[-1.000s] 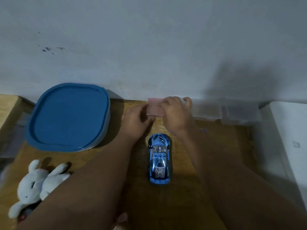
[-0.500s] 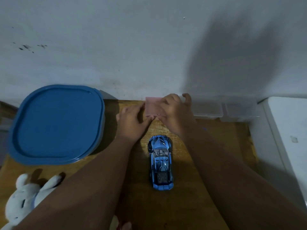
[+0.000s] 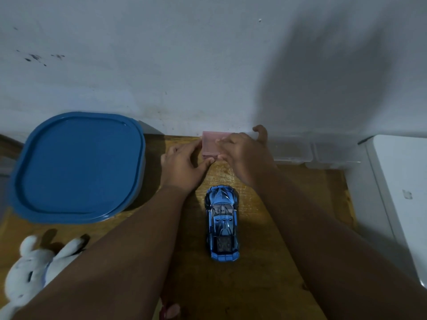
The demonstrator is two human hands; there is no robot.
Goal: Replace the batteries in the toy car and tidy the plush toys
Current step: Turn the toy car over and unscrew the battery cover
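A shiny blue toy car [image 3: 222, 222] stands on the wooden table [image 3: 265, 262], nose toward the wall. Beyond it, against the wall, sits a small pink plastic box [image 3: 210, 144]. My left hand [image 3: 184, 165] grips the box's left side, thumb at its front edge. My right hand [image 3: 245, 155] holds its right side and lid with curled fingers, the little finger raised. A white plush rabbit [image 3: 34, 266] lies at the table's lower left, partly hidden by my left forearm.
A large container with a blue lid [image 3: 78, 167] stands at the left by the wall. Two clear plastic boxes [image 3: 312, 151] line the wall to the right of the pink one. A white appliance [image 3: 402, 199] borders the table's right side.
Both hands stay on the pink box; the right hand's little finger has lifted. The view shifted slightly, and the rabbit sits lower left in frame than a second ago.
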